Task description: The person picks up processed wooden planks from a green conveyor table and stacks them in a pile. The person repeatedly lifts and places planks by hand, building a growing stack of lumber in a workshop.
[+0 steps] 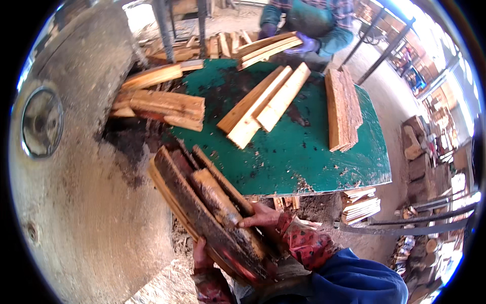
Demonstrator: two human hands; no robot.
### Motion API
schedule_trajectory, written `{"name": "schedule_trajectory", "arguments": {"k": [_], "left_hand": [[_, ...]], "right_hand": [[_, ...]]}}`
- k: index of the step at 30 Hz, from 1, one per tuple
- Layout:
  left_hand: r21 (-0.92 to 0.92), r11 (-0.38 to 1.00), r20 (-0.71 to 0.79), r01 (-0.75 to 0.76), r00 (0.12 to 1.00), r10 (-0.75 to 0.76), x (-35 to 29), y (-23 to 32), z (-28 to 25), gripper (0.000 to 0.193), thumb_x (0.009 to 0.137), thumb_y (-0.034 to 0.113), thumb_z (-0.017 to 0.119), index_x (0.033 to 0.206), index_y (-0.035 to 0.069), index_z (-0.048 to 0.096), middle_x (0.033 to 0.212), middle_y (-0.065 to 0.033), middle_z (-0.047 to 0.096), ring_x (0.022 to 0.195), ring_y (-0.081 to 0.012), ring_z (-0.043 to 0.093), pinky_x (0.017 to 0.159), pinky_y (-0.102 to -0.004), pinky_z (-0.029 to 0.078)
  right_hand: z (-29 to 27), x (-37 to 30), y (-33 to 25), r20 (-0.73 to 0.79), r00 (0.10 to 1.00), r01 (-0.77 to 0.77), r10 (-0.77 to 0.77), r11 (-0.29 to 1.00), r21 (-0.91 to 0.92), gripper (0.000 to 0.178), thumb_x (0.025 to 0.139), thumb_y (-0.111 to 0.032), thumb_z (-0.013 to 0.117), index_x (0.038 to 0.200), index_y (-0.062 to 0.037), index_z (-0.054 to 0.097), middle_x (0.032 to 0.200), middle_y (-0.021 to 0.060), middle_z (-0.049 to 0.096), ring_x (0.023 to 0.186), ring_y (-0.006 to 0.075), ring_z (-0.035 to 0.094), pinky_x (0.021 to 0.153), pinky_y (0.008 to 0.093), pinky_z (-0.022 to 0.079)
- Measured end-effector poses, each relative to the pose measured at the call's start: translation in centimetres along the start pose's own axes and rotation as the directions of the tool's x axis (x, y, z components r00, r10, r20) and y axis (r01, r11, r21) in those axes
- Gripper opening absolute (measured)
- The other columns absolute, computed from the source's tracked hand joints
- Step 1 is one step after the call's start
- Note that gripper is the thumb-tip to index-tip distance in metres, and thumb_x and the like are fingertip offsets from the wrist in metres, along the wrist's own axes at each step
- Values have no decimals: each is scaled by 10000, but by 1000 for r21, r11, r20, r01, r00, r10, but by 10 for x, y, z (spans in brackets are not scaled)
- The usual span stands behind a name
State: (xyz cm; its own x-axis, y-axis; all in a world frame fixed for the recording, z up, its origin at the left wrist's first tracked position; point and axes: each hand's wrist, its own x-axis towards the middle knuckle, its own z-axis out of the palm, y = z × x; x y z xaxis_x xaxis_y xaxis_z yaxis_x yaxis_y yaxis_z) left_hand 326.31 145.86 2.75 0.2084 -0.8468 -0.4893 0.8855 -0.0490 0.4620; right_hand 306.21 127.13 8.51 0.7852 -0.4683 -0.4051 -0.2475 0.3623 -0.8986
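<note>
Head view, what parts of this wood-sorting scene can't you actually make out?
- Left hand: head view, mostly hidden under the bundle of bark slabs; only the knuckles show.
- Right hand: its palm is hidden against the slabs.
- Co-worker: cut off by the top edge.
- Stacks under the green table: hidden by the tabletop.
- Right rim: blurred, overexposed.

Bare hands, patterned cuffs, blue sleeve

The right hand (259, 219) and left hand (201, 255) are ungloved; each wrist wears a red dark-speckled cuff, and below the right cuff comes a blue sleeve.
</note>
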Motion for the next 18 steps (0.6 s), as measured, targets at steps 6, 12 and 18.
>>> {"name": "schedule_trajectory", "arguments": {"k": [6,12,18], "left_hand": [[248,969,133,-17,991,-16,-8,-13,-5,809,878,568,552,1455,46,331,1405,-137,464,1256,-325,469,1067,-456,374],[303,950,214,-69,977,3,-5,0,17,872,829,579,580,1452,29,318,1427,-154,415,1265,-331,446,1066,-479,360],[699,636,410,-327,912,19,21,10,-16,745,918,553,467,1443,45,326,1422,-187,405,1246,-316,465,1026,-483,407]], "right_hand": [[-2,-23,5,-1,999,35,-35,995,93,1008,723,-438,828,1451,14,297,1265,166,577,1132,212,553,975,368,461],[1,-64,-34,-107,974,212,-200,970,119,1039,685,-445,846,1444,17,306,1278,174,581,1202,259,537,1019,392,430],[30,-113,-27,-405,874,283,-271,959,-30,1145,620,-540,856,1454,6,292,1273,188,583,1205,250,542,1011,371,431]]}}
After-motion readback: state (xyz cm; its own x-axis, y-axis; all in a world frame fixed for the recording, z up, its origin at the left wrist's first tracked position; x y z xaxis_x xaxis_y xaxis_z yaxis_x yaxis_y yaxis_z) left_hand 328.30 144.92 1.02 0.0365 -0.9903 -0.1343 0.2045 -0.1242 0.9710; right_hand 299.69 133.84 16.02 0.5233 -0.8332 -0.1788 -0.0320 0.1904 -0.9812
